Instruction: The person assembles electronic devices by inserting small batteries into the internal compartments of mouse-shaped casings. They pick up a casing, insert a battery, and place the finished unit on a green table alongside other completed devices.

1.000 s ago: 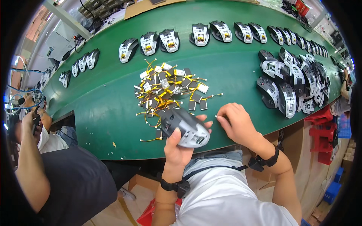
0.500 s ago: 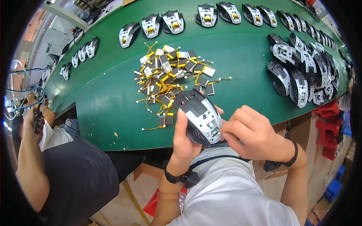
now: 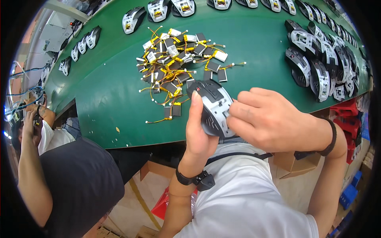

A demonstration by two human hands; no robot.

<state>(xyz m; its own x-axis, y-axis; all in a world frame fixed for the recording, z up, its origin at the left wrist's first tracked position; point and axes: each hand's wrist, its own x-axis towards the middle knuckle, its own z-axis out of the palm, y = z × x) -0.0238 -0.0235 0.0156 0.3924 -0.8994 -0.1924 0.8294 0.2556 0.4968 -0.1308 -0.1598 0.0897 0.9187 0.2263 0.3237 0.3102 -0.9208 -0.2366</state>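
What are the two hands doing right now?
Left hand: closed around the computer mouse shell.
Right hand: curled, fingers pressing on the same shell.

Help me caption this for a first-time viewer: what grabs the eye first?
Front and centre, the left hand grips a black-and-grey mouse shell while the right hand works on it. Behind it on the green table lies a tangle of small yellow-wired batteries; more shells crowd the right.

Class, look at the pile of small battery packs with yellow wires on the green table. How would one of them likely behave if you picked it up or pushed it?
A battery pack is probably light, being small and flat. Its thin yellow wires look floppy and would likely snag neighbours in the tangled pile. Flat-sided, it should slide, not roll.
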